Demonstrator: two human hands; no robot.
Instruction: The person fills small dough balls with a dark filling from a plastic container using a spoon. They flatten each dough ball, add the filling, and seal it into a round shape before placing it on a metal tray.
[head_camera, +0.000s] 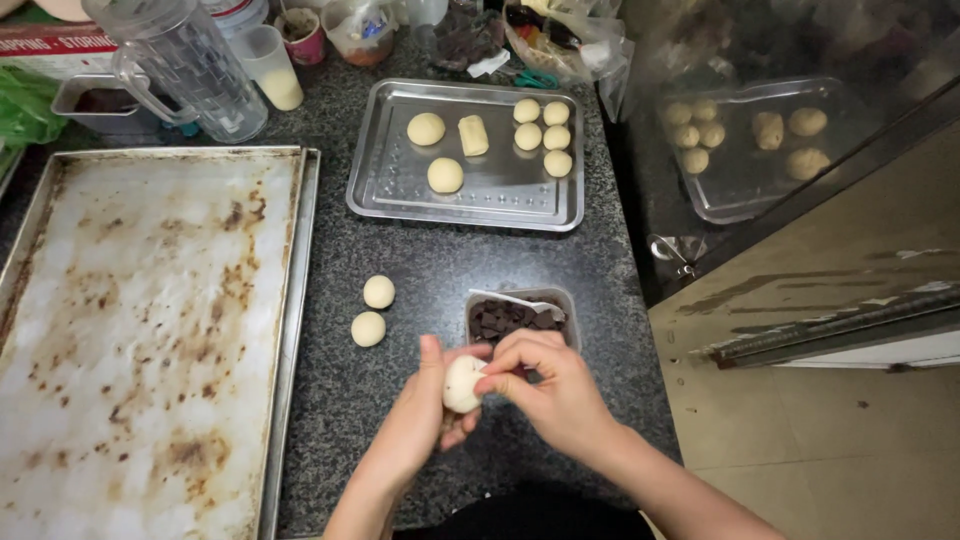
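Two hands are working one pale round dough ball: left hand cupping it, right hand fingers pinching its edge, hiding part; clear plastic tub of chocolate pieces sitting just beyond the fingers on the table.

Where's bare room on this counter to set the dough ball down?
Bare counter lies between the steel tray and the two loose dough balls. The big stained baking sheet is bare too. Counter right of the chocolate tub is narrow. The back edge by the pitcher is crowded. Left hand and right hand hold the dough ball.
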